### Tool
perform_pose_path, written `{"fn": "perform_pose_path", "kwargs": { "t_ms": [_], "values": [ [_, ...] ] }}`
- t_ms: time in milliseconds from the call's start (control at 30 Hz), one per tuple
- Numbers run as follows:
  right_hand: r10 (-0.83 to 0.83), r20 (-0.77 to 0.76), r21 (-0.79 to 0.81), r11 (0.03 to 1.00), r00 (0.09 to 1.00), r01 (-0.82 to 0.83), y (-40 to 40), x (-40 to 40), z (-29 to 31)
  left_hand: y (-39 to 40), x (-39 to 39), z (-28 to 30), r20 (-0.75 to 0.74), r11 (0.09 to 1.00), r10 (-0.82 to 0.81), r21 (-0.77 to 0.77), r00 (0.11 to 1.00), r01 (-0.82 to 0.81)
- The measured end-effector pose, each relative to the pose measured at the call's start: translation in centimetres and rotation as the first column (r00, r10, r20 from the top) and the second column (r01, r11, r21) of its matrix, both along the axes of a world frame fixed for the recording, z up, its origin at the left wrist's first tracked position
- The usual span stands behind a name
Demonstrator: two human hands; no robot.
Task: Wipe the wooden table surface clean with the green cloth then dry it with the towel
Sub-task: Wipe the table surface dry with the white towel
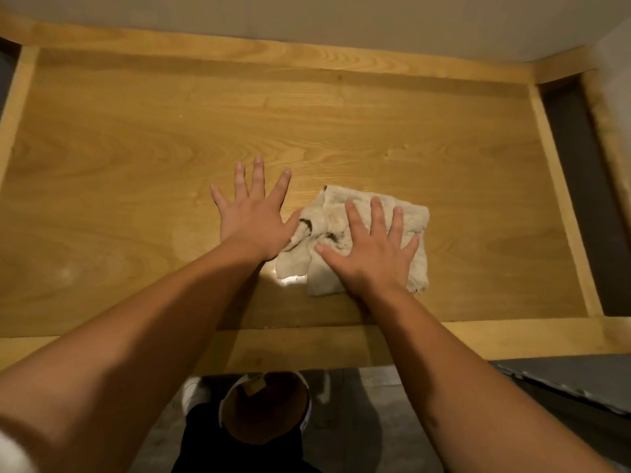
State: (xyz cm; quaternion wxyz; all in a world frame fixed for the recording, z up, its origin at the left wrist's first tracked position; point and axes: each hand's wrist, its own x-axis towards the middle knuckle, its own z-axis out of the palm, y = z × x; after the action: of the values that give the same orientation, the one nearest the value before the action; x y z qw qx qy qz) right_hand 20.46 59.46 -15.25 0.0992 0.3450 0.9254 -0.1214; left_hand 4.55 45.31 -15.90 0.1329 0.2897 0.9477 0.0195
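I am pressing my right hand (370,250) flat on the towel (355,240), its fingers (377,213) straight and spread wide, gripping nothing; the cloth is lying under my palm and reaching out past my fingertips and to either side of them. The towel is a crumpled, off-white piece with dark smudges near my thumb, and its frayed corner is sticking out just beyond my little finger, toward the near edge. My left hand (251,216) is resting palm-down on the bare wood, its fingers (258,179) also straight and fanned apart, holding nothing; its thumb is touching the left edge of the towel. Both hands are lying side by side on the wooden surface (136,158), which is stretching well away from my fingertips to a raised pale wooden rim (218,51) at the far side and a matching rim (307,346) just behind my wrists. A small bright wet-looking glint is showing on the wood right between my two wrists, touching the towel's near edge. Below the near rim, behind my forearms, a round dark bucket (264,407) is standing on the floor (358,421).
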Motion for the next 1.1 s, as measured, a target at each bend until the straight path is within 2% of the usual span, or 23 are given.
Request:
{"fn": "perform_pose_path", "kwargs": {
  "t_ms": [133, 400, 667, 900, 1100],
  "values": [
    [0.032, -0.005, 0.046, 0.998, 0.999, -0.032, 3.5, -5.5, -0.5, 0.2, -0.1, -0.4, 0.001, 0.999, 0.025, 0.048, 1.000, -0.025],
    [0.057, -0.022, 0.056, 0.997, 0.998, -0.055, 8.7, -15.6, -0.5, 0.2, 0.2, -0.7, -0.097, 0.996, 0.002, 0.085, 0.995, 0.006],
    [0.087, -0.053, 0.066, 0.994, 0.995, -0.084, 12.8, -24.7, -0.5, 0.0, 0.0, -0.8, -0.049, 0.992, 0.008, 0.123, 0.999, -0.002],
    [0.110, -0.041, 0.095, 0.990, 0.993, -0.105, 15.2, -29.4, -0.3, -0.1, 0.1, -1.0, -0.056, 0.991, 0.018, 0.133, 0.998, -0.010],
    [0.118, -0.024, 0.071, 0.991, 0.993, -0.116, 14.6, -28.9, 0.3, 0.4, -0.2, -0.3, 0.012, 0.996, 0.031, 0.078, 0.999, -0.032]
  ]
}}
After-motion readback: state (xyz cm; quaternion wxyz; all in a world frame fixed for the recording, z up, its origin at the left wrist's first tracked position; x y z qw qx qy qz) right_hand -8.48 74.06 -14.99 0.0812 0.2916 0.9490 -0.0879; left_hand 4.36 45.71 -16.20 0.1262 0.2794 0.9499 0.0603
